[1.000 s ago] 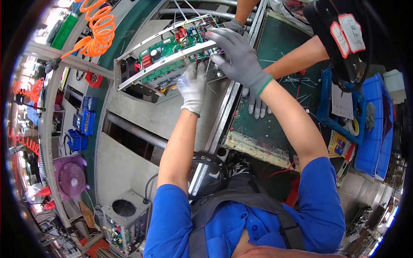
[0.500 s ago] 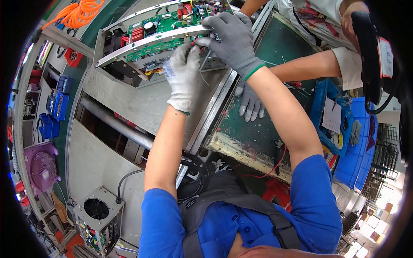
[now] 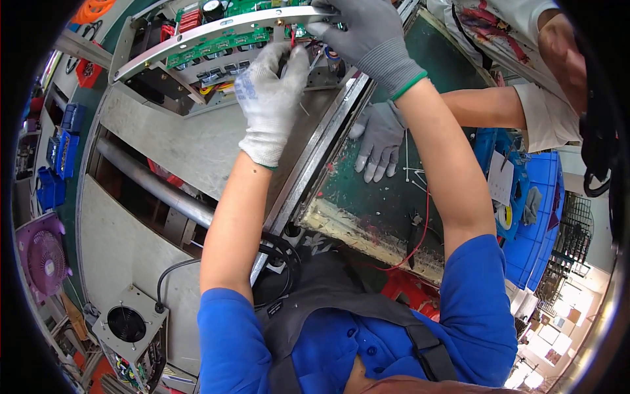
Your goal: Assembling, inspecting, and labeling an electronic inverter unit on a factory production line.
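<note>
Grey metal bench point(image 3: 157, 134) and green table point(image 3: 367, 207) meet along a shiny metal strip point(image 3: 315, 151). The person's left hand point(image 3: 269, 95), in a white glove, has thumb and fingers narrowed beside a red wire point(image 3: 293, 38); whether they pinch it cannot be told. The right hand point(image 3: 367, 36), in a grey glove, curls its fingers over a metal frame point(image 3: 226, 24); how firmly is unclear. That frame, with green circuit boards point(image 3: 220, 48), lies on the bench's far part, toward its right edge. A co-worker's gloved hand point(image 3: 380, 141) rests by the green table's left edge; pliers point(image 3: 414, 236) lie toward its near edge.
</note>
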`<state>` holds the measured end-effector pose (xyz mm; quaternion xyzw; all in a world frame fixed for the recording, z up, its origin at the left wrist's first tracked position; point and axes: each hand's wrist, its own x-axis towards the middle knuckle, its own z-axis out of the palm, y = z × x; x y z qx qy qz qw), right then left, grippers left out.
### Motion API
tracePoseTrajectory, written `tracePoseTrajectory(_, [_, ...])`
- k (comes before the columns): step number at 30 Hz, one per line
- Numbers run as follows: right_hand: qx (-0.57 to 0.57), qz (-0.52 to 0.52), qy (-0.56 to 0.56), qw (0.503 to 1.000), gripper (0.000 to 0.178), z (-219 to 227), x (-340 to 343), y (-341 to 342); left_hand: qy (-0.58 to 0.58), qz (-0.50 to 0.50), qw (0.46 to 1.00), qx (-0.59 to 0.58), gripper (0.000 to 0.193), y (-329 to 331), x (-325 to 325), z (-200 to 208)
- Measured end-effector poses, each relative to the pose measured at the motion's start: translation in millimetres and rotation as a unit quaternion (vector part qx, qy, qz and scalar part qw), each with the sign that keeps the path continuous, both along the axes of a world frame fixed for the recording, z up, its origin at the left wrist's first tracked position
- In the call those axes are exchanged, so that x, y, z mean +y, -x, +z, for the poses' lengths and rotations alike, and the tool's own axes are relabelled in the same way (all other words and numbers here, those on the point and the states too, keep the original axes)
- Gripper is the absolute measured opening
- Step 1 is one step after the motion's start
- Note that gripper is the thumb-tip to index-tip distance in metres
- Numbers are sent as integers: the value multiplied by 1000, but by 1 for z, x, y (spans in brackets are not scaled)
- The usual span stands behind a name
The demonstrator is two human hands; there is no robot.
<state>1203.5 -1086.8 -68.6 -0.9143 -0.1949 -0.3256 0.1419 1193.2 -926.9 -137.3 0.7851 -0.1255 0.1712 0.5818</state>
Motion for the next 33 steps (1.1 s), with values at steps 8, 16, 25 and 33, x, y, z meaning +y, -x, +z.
tracePoseTrajectory(8, [42, 23, -42, 998, 25, 4, -4, 1, -53, -16, 998, 26, 30, -9, 12, 4])
tracePoseTrajectory(16, [80, -25, -4, 996, 33, 13, 6, 4, -169, -71, 983, 17, 29, -14, 26, 19])
tracePoseTrajectory(25, [58, -60, -17, 996, 43, -16, 7, -13, 471, -8, 847, 246, 15, 4, -20, 14])
tracePoseTrajectory(33, [-10, 1, 2, 1000, 33, -10, 1, 2, 489, 0, 825, 285, 14, 1, -26, 17])
